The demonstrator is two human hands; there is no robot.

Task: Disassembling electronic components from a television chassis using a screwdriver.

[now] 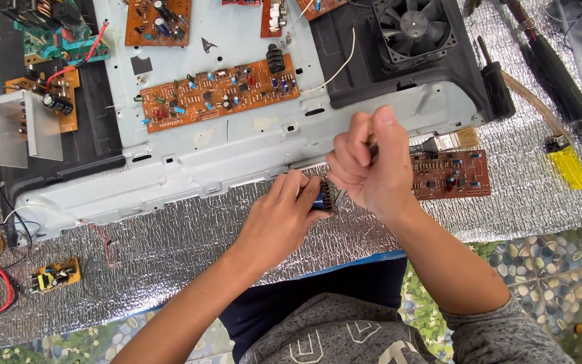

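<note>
— What's spread out down there?

— Biggest thing is the pale metal chassis [237, 145], lying flat on a silver padded mat [170, 249]. A long orange circuit board [218, 92] is fixed on it, with a black fan [414, 28] at the top right corner. Off to the right, on the mat, are dark-handled tools [560, 74] and a yellow lighter [569, 166]. A small yellow board [55, 275] lies alone near the left.

— And the hands?

— Both are working just below the chassis's front edge. The left hand [283, 214] is curled shut round a small part with a row of metal legs [327, 195], pinning it against the mat. The right hand [366, 162] is a closed fist gripping a thin tool [373, 141]; most of it is hidden, so I can't tell what kind. A brown board [453, 174] lies just beside that fist, and a paintbrush [454, 139] above it.

— Which stage is this, would you say?

— My guess: working on the part's legs, straightening or cleaning them. The next move wants a steady left grip and light, careful pressure from the right, because those legs look easy to bend.
</note>
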